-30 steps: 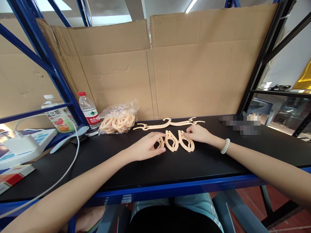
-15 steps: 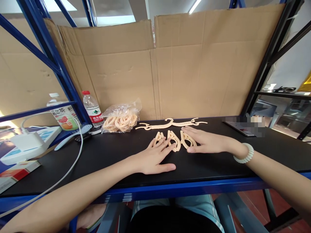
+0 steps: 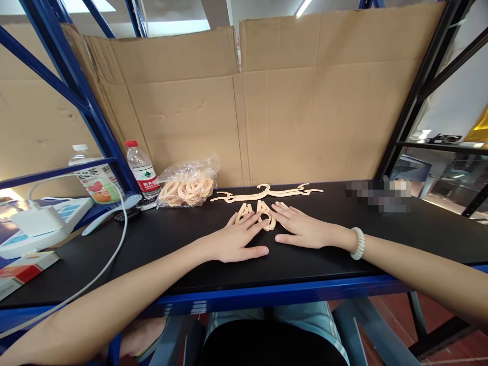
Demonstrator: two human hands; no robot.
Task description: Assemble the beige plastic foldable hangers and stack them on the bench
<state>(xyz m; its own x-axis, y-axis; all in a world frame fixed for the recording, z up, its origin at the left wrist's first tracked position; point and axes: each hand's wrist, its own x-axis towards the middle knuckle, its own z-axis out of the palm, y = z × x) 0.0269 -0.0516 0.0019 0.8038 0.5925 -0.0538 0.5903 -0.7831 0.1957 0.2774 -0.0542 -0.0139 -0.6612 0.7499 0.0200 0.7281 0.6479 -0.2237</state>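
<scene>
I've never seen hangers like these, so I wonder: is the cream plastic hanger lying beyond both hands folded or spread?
The cream plastic hanger is spread: its two halves reach out to opposite sides of its central hook.

I read the table top point(image 3: 160, 229) as a smooth sheet with a matt finish; its front rail point(image 3: 290, 294) is painted metal with a slight gloss. Along the rear edge I register cardboard panels point(image 3: 282, 122): matt, creased paper stock. Near the middle of that edge, the unfolded hanger point(image 3: 247, 196) looks like smooth plastic of low sheen; the folded hangers point(image 3: 272, 222) in front of it show the same finish. Toward the rear left corner, the bag point(image 3: 204, 165) is clear, crinkled, glossy film, and the bottle point(image 3: 134, 158) is clear, glossy plastic. Along the left edge I identify a cable point(image 3: 125, 221) with a smooth plastic jacket; at the front left corner, a printed carton point(image 3: 26, 273) shows smooth paperboard.
</scene>
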